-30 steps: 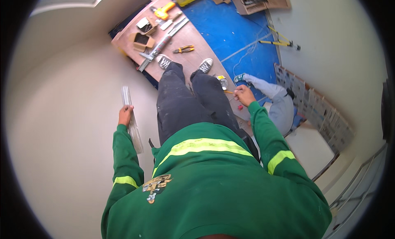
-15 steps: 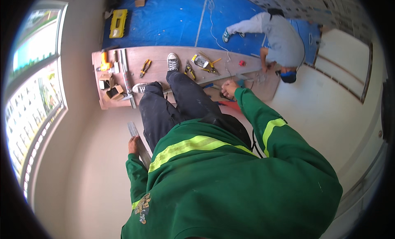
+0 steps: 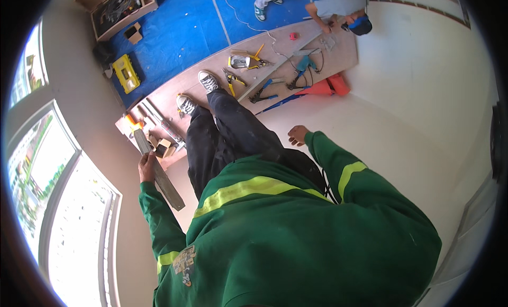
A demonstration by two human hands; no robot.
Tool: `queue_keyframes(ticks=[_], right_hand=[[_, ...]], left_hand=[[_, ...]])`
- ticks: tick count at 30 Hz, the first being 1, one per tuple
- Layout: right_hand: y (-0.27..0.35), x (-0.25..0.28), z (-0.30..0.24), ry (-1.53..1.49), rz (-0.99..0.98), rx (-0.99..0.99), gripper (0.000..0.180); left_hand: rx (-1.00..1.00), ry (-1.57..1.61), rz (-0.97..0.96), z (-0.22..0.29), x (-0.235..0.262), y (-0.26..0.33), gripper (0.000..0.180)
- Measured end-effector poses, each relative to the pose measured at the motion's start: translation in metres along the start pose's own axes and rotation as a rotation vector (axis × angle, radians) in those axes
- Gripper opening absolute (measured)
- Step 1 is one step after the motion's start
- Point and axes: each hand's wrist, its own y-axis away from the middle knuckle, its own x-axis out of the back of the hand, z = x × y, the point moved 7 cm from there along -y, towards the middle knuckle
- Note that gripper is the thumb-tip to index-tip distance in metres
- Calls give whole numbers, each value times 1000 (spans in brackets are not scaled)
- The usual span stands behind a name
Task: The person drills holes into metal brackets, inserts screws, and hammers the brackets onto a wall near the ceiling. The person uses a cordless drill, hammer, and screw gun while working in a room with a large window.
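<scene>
Head view: left grip (image 3: 146, 168) clasping grey strip (image 3: 165, 184); right grip (image 3: 298, 135) curled, contents unclear.

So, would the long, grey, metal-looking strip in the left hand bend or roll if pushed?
The strip is probably stiff: it runs straight beyond the left hand. It looks light, since one hand holds it, and its flat shape makes rolling unlikely.

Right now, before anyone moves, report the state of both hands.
Left hand: closed, holding a long grey strip.
Right hand: fingers curled, nothing visible in it; whether fully closed cannot be told.
</scene>
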Motion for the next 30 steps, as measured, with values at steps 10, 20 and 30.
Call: queue_keyframes(ticks=[10,20,30], right_hand=[[-25,-146,51,-240,53,141,31],[-212,-132,-24,-203,412,120,52],[-455,-68,-81,752,565,228,39]], left_hand=[[-444,-413,-245,19,-33,-46,43],[-450,-597,-469,103,-153,-45,27],[-311,-1068,-568,108,-234,-73,12]])
